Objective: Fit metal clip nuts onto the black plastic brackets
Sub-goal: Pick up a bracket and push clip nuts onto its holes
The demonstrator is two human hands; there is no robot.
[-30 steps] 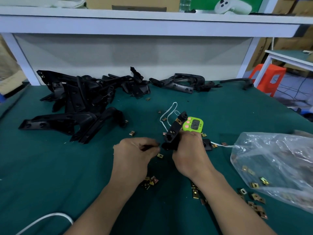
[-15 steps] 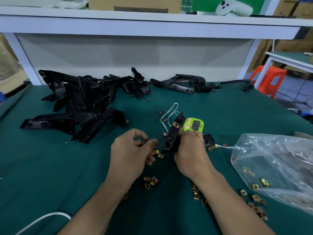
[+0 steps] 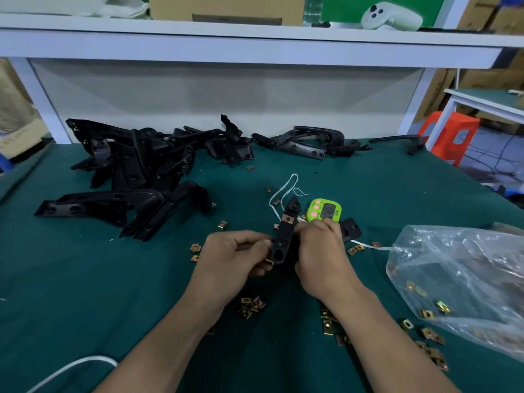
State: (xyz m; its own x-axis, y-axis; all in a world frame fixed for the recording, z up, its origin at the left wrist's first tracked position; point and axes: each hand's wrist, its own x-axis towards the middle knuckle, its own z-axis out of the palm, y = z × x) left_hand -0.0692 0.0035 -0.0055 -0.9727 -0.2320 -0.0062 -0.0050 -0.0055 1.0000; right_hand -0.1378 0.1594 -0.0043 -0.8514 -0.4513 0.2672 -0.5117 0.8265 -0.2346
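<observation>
Your right hand [image 3: 320, 256] is curled around the far side of a black plastic bracket [image 3: 284, 236] and holds it upright, leaning a little to the right, just above the green table mat [image 3: 85, 293]. Your left hand [image 3: 232, 256] meets it from the other side, fingers curled, with thumb and fingertips pinching a small clip nut [image 3: 268, 261] against the bracket's lower left edge. Higher up the same bracket, a second copper-coloured nut [image 3: 287, 219] is seated across its narrow middle. Just behind your right hand lie a lime-green timer [image 3: 326, 210] and a loose black tab piece [image 3: 350, 229]. A white cord [image 3: 283, 188] loops past the bracket's tip. Loose clip nuts [image 3: 251, 304] are scattered on the mat under and between your wrists. To your right, a clear plastic bag [image 3: 459, 279] holds a few more. Far left, against the back panel, is a heap of black brackets [image 3: 141, 165].
</observation>
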